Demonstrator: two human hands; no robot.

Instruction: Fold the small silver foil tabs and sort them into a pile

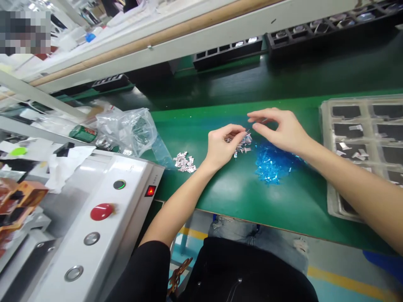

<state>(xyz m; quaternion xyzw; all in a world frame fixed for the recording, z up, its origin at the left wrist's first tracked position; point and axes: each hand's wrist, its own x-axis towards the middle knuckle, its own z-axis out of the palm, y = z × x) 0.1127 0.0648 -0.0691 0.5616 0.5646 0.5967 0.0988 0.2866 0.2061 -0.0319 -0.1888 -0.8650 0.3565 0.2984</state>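
Above the middle of the green tabletop, my left hand (224, 146) pinches thumb and forefinger together on a small flat piece (247, 131), only partly visible. Just below those fingertips lies a pile of small pinkish-silver pieces (242, 147), partly covered by the hand. My right hand (281, 129) hovers close by on the right, thumb and forefinger apart, nothing visible between them. Beneath it spreads a heap of shiny blue film bits (271, 165). Another cluster of small pinkish-silver pieces (185, 162) lies to the left of my left hand.
At right stands a clear plastic tray (325, 167) with dark compartments, some holding small pieces. A white machine (126, 209) with a red button (101, 212) fills the left. Clear plastic bags (138, 130) lie behind it. Black divided trays (228, 52) sit beyond, under a shelf beam.
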